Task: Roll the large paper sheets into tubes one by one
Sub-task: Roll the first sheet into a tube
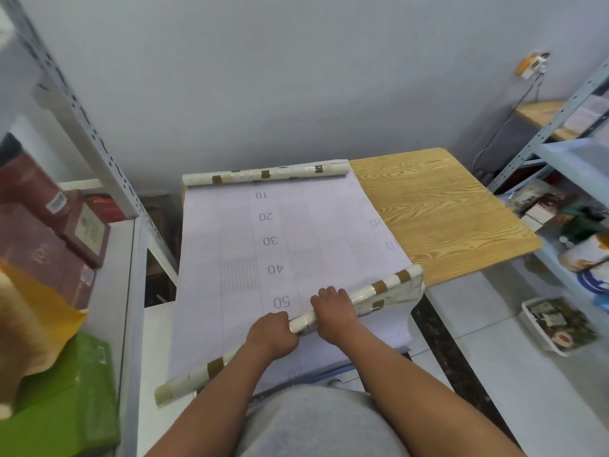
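A large paper sheet point(283, 252), printed with the numbers 10 to 50, is lying spread over the wood-grain counter point(438, 219), its near part hanging off the counter's near edge. Its near end is being held wound round a taped, cream-coloured roll point(362, 296) that is lying slantwise, its right end farther away than its left. The roll is being gripped near its middle by both hands: the left hand point(273, 334) is curled round it in a close grip, and the right hand point(331, 306), just beside it, is also closed over it, fingers on the far side. A second taped roll point(265, 174) is resting across the sheet's far end. Maroon boxes point(43, 232) are stacked on the left shelf, and a green packet point(75, 397) is lying nearer.
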